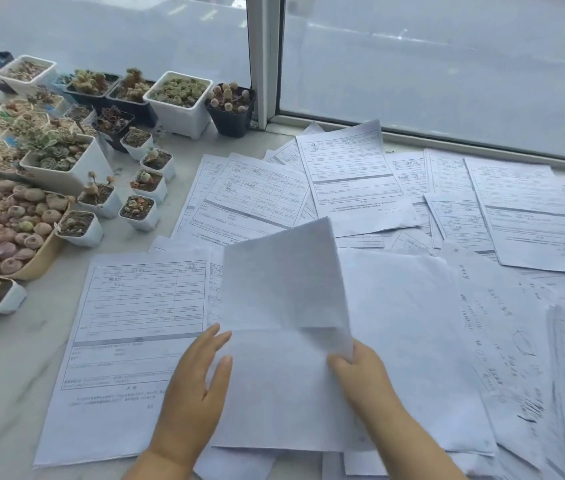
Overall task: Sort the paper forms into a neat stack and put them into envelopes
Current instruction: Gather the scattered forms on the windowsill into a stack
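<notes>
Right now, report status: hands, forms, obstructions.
Left hand flat on blank white sheet. Right hand pinches its folded-up corner. Printed forms unstacked. Potted succulents crowd left.

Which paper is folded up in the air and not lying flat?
The blank white sheet in the middle. The right hand pinches its corner and bends the top half up, while the left hand presses the bottom down. All the other forms lie flat.
</notes>
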A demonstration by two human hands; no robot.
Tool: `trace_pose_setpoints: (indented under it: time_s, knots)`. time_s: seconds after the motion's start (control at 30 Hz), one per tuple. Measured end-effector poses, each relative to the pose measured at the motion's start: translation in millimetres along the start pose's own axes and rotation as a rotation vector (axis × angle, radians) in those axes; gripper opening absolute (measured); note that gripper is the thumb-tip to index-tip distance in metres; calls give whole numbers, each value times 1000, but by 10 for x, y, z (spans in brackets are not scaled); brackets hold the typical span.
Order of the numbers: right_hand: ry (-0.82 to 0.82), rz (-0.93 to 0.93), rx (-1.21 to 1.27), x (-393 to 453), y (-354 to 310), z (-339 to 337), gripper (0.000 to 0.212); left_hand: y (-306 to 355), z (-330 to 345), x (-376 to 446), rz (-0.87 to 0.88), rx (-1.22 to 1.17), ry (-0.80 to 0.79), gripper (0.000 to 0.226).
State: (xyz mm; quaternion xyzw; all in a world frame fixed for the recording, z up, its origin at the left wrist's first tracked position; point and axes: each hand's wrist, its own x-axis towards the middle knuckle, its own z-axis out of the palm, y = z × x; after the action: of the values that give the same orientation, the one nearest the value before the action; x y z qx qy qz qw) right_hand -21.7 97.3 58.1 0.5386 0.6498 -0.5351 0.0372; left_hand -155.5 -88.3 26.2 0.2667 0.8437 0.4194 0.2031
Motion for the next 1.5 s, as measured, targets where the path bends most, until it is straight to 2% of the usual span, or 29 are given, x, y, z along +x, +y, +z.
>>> trace_pose_setpoints:
  time_s: [0.03,0.1,0.17,0.2,0.27,0.37,0.43,0.5,0.6,0.67,0.73,0.8,0.83,0.93,1.03,1.1,1.17,1.27,1.33,1.37,1.43,1.5]
  knots:
    - [59,23,12,24,70,-254,22,-66,-74,-11,10,71,18,30]
    - [184,46,6,26,255,-764,24,-228,-220,-34,-6,224,96,45]
    - [263,90,-62,14,479,-1165,22,-350,-346,-29,-130,412,156,75]
    - [285,125,-108,14,571,-1268,22,-370,-386,-31,-253,474,124,96]
    - [351,151,-252,4,695,-1325,32,-373,-391,-48,-483,555,-45,126]
    - [570,-27,-349,-71,688,-1156,49,-343,-303,-71,-545,697,-202,139]
    - [567,-207,-308,-149,554,-897,39,-330,-283,-54,-549,728,-222,139]
    - [331,-263,-127,-176,385,-519,30,-346,-307,-47,-537,755,-220,135]
    - [-207,-2,220,-179,54,182,20,-366,-326,-101,-475,754,-169,123]
    - [-395,187,343,-143,-141,567,25,-376,-339,-130,-430,742,-116,109]
    - [-397,284,417,-123,-356,836,17,-365,-403,-127,-391,744,-70,96]
    - [-386,308,445,-66,-511,1033,8,-364,-496,-98,-376,713,-68,88]
    - [-392,307,464,-34,-566,1121,11,-362,-549,-85,-379,680,-89,86]
    - [-483,276,541,50,-656,1357,37,-382,-679,-107,-375,614,-189,103]
    - [-545,262,579,74,-678,1540,36,-429,-761,-171,-314,569,-267,116]
    - [-403,242,429,74,-637,1637,26,-487,-798,-201,-280,440,-254,110]
    - [-232,235,277,68,-592,1640,18,-500,-849,-206,-305,278,-185,94]
    - [-182,203,258,70,-476,1405,15,-580,-941,-139,-315,289,11,65]
    - [-216,155,288,62,-368,1077,24,-574,-990,-39,-336,327,128,68]
    - [-246,132,316,51,-316,875,28,-531,-987,15,-384,277,122,73]
    - [-329,87,377,17,-199,435,31,-345,-888,106,-485,-11,51,71]
    - [-420,86,399,-21,-66,25,33,-99,-658,145,-477,-225,-40,41]
